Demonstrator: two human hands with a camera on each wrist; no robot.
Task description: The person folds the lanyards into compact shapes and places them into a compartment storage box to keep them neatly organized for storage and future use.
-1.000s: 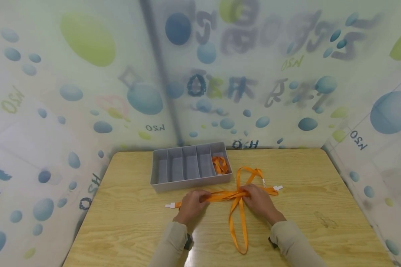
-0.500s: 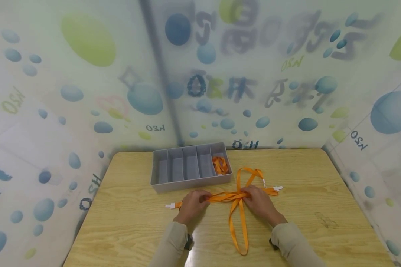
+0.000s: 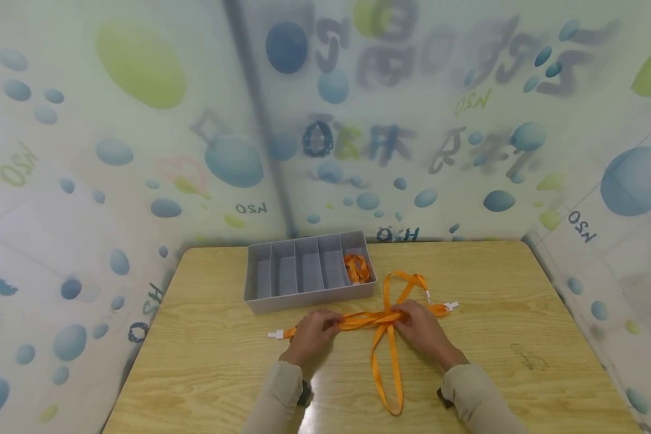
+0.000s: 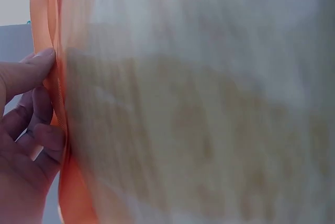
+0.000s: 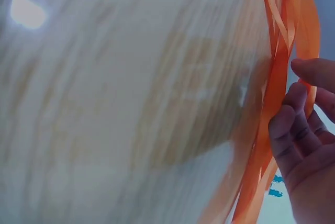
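Observation:
Orange lanyards (image 3: 360,320) with white clips lie bunched across the wooden table, one long loop (image 3: 395,380) trailing toward the person and another reaching away. My left hand (image 3: 313,333) pinches the left part of the bundle; in the left wrist view thumb and fingers close on the orange strap (image 4: 57,98). At the crossing of the straps, my right hand (image 3: 420,325) holds the bundle, its curled fingers on the orange band (image 5: 280,85) in the right wrist view. A white clip (image 3: 276,334) sticks out past the left hand, another clip (image 3: 452,306) past the right.
Behind the hands stands a grey divided box (image 3: 309,295); its rightmost compartment contains coiled orange lanyards (image 3: 357,269). The wooden table (image 3: 195,361) ends at a patterned wall (image 3: 325,199) at the back, with more patterned walls at both sides.

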